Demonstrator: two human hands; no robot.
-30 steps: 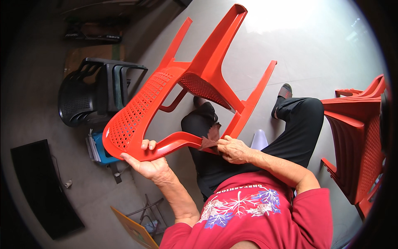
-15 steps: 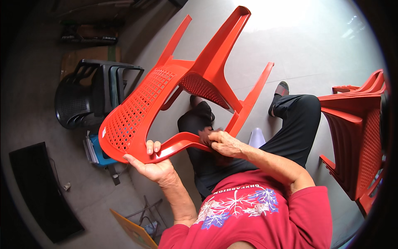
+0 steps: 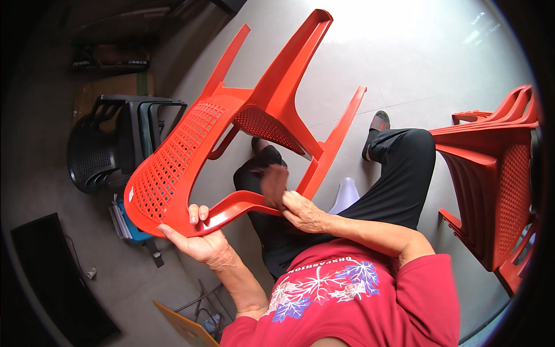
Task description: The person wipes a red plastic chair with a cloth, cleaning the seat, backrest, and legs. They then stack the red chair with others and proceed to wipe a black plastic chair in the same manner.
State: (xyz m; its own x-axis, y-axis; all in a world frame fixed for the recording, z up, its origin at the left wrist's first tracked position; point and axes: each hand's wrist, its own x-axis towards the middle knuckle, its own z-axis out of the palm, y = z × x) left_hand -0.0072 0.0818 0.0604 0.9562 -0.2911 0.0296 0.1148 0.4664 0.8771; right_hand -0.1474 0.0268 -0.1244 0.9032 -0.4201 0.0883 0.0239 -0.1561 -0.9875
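Note:
A red plastic armchair (image 3: 173, 156) with a perforated back lies tilted across my lap, its legs pointing up and away. My left hand (image 3: 203, 242) grips the top corner of its backrest, thumb underneath and fingertips over the rim. Farther along the armrest, my right hand (image 3: 303, 211) is closed on a dark brown cloth (image 3: 274, 184), which lies against the arm near the front leg. Part of the cloth is blurred, and the fingers under it are partly hidden.
At the right stands a stack of red chairs (image 3: 488, 173). Black chairs (image 3: 110, 139) stand at the left, above a blue item with papers (image 3: 130, 222). A flat black panel (image 3: 58, 277) lies lower left. A pale purple object (image 3: 346, 195) sits between my legs.
My right hand has shifted slightly along the armrest, and the cloth now sticks up above it. The whole scene has slid a little left in view; my left hand keeps its grip.

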